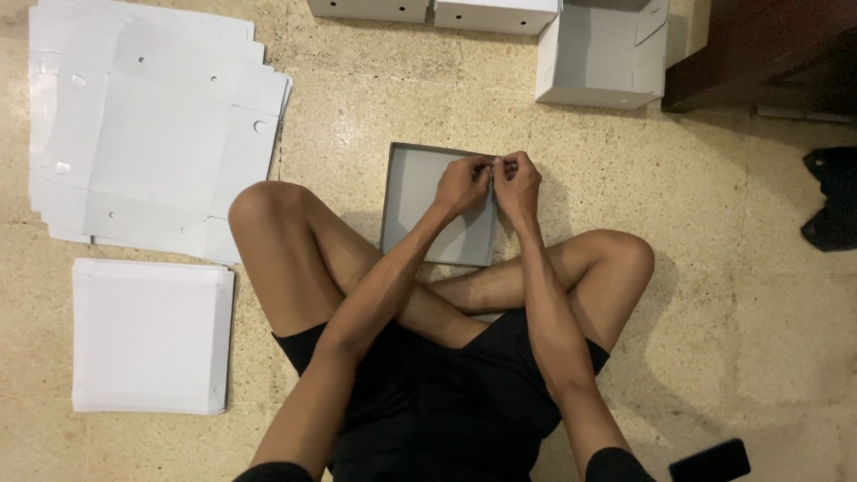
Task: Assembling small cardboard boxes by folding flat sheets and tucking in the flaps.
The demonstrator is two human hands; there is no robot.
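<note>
Black phone (710,461) at your 5 o'clock, cut off by the frame edge. Two stacks of flat white cardboard at 9 (147,335) and 10 o'clock (152,125). At 12, just past your crossed shins, the grey tray (428,201) lies on the stone floor (357,98). Left hand (462,185) and right hand (518,185) both pinch its right wall near the far corner. Risk: uneven pinching could crease or tear that wall, or leave the corner crooked. Fingertips hide the fold itself. Finished white boxes (603,58) at 1 o'clock, partly cropped.
</note>
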